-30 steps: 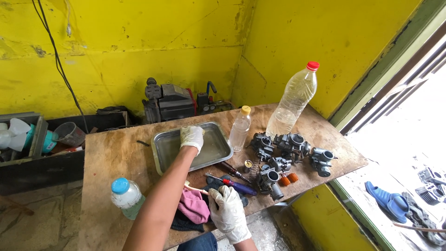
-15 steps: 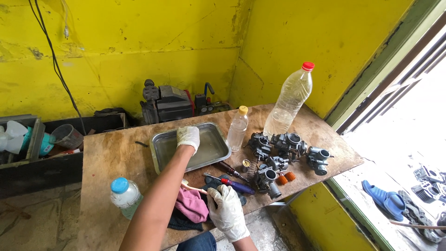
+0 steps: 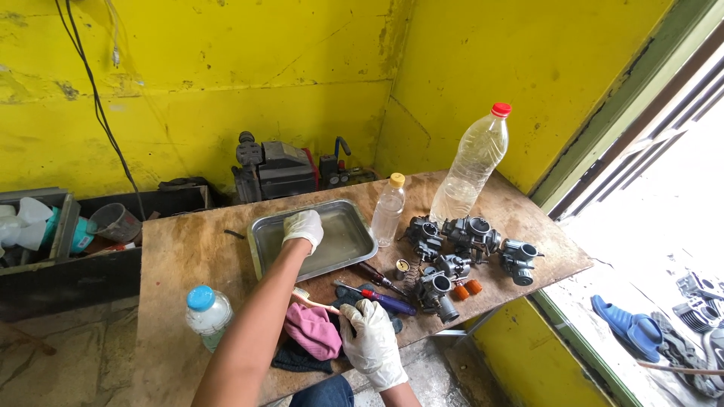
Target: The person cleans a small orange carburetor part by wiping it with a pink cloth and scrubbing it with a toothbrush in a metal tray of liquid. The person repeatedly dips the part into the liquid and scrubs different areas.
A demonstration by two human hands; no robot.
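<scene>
The left hand (image 3: 303, 228), in a white glove, rests inside the metal tray (image 3: 354, 256) near its far left corner, fingers curled down; whether they close on anything under the palm cannot be told. The tray sits mid-table and holds a thin film of clear liquid; nothing else in it can be made out. The right hand (image 3: 371, 339), also gloved, lies at the table's near edge in front of the tray, fingers together over a dark object that is mostly hidden beneath them, so its grip cannot be judged. Just left of that hand a pink cloth (image 3: 312, 332) lies on a dark rag, with a brush (image 3: 308, 300) poking out beside it. Right of the tray stands a small clear bottle (image 3: 388, 211) with a yellow cap, nearly empty, and beyond it a tall bottle (image 3: 471, 169) with a red cap, partly filled with clear liquid. A cluster of carburetors (image 3: 460, 245) sits further right. In front and left of the tray, a blue-capped bottle (image 3: 207, 314) stands.
</scene>
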